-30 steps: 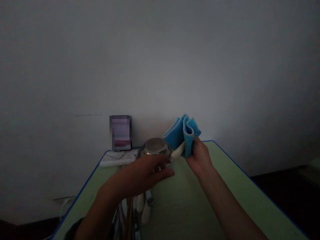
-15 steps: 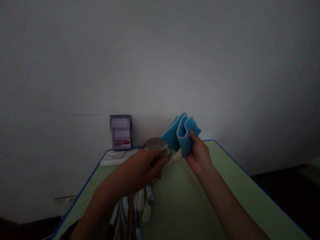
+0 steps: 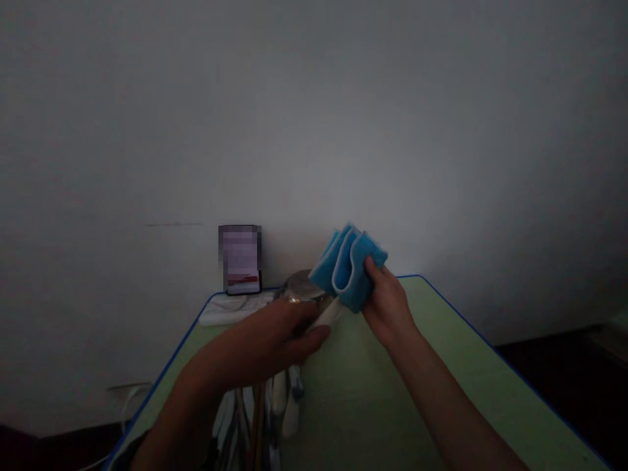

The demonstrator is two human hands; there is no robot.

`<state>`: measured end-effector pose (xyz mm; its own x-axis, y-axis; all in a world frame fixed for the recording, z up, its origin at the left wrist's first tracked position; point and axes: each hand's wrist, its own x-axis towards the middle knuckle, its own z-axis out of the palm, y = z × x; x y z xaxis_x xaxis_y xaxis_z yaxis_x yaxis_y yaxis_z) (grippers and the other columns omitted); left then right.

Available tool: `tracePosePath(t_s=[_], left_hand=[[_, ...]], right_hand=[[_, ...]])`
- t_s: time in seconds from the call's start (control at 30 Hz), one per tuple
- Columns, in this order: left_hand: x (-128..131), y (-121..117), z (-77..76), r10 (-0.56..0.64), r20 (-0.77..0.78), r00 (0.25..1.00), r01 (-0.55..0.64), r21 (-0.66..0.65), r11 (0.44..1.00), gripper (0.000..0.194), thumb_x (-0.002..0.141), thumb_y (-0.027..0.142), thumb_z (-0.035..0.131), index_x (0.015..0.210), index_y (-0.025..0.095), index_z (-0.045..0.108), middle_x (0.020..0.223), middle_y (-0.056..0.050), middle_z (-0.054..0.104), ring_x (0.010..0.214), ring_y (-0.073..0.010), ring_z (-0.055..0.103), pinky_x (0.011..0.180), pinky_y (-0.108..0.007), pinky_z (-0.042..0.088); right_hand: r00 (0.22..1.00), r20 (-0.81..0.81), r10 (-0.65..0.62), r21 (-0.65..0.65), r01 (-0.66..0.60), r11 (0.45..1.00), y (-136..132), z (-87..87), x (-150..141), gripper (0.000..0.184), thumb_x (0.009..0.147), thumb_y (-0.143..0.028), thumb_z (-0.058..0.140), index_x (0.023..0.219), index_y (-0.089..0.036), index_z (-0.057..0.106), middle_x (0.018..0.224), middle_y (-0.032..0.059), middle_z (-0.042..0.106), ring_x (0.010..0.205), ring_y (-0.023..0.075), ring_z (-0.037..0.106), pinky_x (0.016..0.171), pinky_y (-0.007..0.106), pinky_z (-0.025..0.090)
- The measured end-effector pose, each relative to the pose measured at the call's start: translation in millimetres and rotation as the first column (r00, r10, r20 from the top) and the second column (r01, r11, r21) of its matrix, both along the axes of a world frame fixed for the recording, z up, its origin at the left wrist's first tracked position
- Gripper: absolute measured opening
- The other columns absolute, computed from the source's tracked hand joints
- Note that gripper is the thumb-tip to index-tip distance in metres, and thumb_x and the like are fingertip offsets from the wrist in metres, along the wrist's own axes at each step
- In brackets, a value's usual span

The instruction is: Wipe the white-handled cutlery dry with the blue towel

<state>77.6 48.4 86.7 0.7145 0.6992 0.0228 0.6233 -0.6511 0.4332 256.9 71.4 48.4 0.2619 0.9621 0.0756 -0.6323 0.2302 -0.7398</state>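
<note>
My right hand (image 3: 390, 304) is closed on a folded blue cloth (image 3: 362, 265) with pale edging, thumb on its near face. Left of it, my left hand (image 3: 289, 330) has its thumb and fingers closed around a white-handled utensil (image 3: 330, 315); the handle's far end reaches the cloth's lower edge. What the utensil's other end looks like is hidden by my hand. Just behind my left fingers is a round, shiny metal vessel (image 3: 305, 282), partly covered by the hand and cloth.
Several utensils (image 3: 260, 418) with white, brown and metal handles lie below my left forearm on the green table (image 3: 373, 399), which has a blue edge. A phone (image 3: 241, 258) stands on a white keyboard-like object (image 3: 220, 311) against the wall (image 3: 314, 131).
The blue cloth and my right hand have shifted slightly left. The white handle now lies between my left thumb and fingers, farther left than before.
</note>
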Motion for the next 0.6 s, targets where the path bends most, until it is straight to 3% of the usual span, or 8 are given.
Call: tracePosePath(t_s=[0.1, 0.23, 0.4, 0.47, 0.6], left_hand=[[-12.2, 2.6, 4.6, 0.062, 0.060, 0.996, -0.061, -0.027, 0.998, 0.030, 0.092, 0.040, 0.036, 0.087, 0.018, 0.054, 0.067, 0.002, 0.056, 0.059, -0.0132, 0.053, 0.053, -0.024, 0.037], [-16.7, 5.8, 6.1, 0.119, 0.167, 0.979, -0.122, 0.003, 0.993, 0.029, 0.093, 0.041, 0.036, 0.089, 0.018, 0.053, 0.070, 0.003, 0.054, 0.060, -0.0125, 0.052, 0.055, -0.023, 0.038], [-20.3, 7.1, 6.5, 0.131, 0.215, 0.968, -0.142, 0.032, 0.989, 0.027, 0.092, 0.041, 0.039, 0.091, 0.019, 0.055, 0.071, 0.003, 0.056, 0.060, -0.0114, 0.053, 0.056, -0.022, 0.038], [-23.4, 7.4, 6.2, 0.096, 0.223, 0.970, -0.103, 0.021, 0.994, 0.026, 0.093, 0.040, 0.040, 0.093, 0.020, 0.055, 0.072, 0.004, 0.057, 0.061, -0.0110, 0.054, 0.056, -0.022, 0.039], [-29.5, 8.7, 4.8, 0.100, 0.202, 0.974, -0.110, 0.038, 0.993, 0.027, 0.093, 0.040, 0.038, 0.092, 0.019, 0.054, 0.071, 0.003, 0.056, 0.061, -0.0117, 0.054, 0.057, -0.022, 0.039]], right_hand=[[0.968, 0.219, 0.122, 0.061, -0.138, 0.989, -0.1, 0.0, 11.0, 0.022, 0.078, -0.033, 0.063, 0.094, -0.019, 0.063, 0.087, 0.0020, 0.071, 0.085, 0.0180, 0.064, 0.079, 0.031, 0.050], [0.880, 0.452, 0.149, 0.071, -0.202, 0.977, -4.6, -2.6, 14.0, 0.023, 0.081, -0.038, 0.058, 0.096, -0.020, 0.061, 0.088, 0.0009, 0.069, 0.079, 0.0157, 0.063, 0.076, 0.029, 0.049], [0.581, 0.767, 0.273, -0.078, -0.338, 0.938, -9.8, 0.6, 23.5, 0.025, 0.076, -0.039, 0.064, 0.090, -0.018, 0.063, 0.085, 0.0021, 0.067, 0.075, 0.0160, 0.061, 0.070, 0.029, 0.049], [0.500, 0.819, 0.282, -0.119, -0.333, 0.935, -10.9, 4.8, 29.8, 0.026, 0.075, -0.041, 0.064, 0.086, -0.017, 0.063, 0.080, 0.0017, 0.066, 0.069, 0.0150, 0.059, 0.063, 0.027, 0.048], [0.468, 0.866, 0.175, -0.071, -0.232, 0.970, -12.1, 12.4, 39.0, 0.026, 0.077, -0.042, 0.062, 0.084, -0.018, 0.062, 0.078, 0.0009, 0.064, 0.067, 0.0140, 0.058, 0.061, 0.025, 0.047]])
